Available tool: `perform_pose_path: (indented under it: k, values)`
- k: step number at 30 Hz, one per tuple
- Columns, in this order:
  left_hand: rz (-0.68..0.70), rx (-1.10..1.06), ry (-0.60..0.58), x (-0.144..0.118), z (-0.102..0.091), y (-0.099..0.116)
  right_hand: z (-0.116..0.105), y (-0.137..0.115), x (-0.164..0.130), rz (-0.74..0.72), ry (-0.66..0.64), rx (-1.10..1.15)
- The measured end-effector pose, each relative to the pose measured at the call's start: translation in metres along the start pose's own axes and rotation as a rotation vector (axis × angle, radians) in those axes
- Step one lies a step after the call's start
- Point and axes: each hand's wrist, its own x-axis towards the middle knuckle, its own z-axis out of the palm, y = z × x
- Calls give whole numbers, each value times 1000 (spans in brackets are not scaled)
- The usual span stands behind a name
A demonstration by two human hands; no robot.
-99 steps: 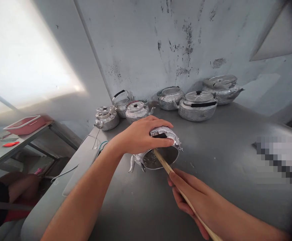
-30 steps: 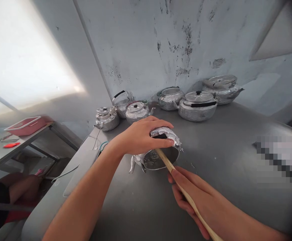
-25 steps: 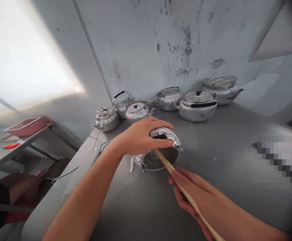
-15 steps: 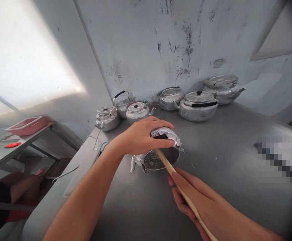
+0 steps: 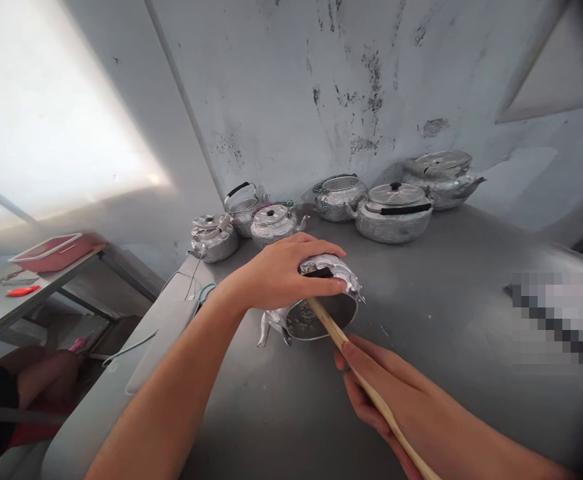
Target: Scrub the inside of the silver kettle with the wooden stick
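A dented silver kettle (image 5: 299, 327) lies tipped on its side on the grey table (image 5: 251, 420), its round opening facing me and its spout pointing left. Over its upper side curls my left hand (image 5: 294, 270), thumb and fingers gripping the metal by the black handle piece. My right hand (image 5: 376, 387) is wrapped round a wooden stick (image 5: 379, 403). The stick's far end reaches into the kettle's opening, so its tip is hidden.
Several silver kettles (image 5: 394, 223) stand along the back of the table by the stained wall. At the left edge lie a flat grey case (image 5: 164, 347) and cables. A side table holds a pink basket (image 5: 54, 253); a seated person's legs (image 5: 46, 377) show below it.
Hardly anything differs. The whole view has shifted very slightly; both hands, the kettle and the stick keep their places relative to each other.
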Motion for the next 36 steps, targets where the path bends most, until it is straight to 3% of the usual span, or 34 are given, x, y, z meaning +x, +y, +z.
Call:
perform_pose_path:
  k: [5, 17, 28, 36]
  values:
    - [-8, -6, -4, 0, 1, -1, 0, -6, -3, 83, 16, -33]
    - [-18, 6, -8, 0, 0, 3, 1, -1, -1, 24, 8, 31]
    - [-36, 72, 29, 0, 9, 6, 2, -6, -4, 91, 44, 34]
    - [-46, 89, 24, 0, 9, 10, -1, 5, 6, 106, 25, 122]
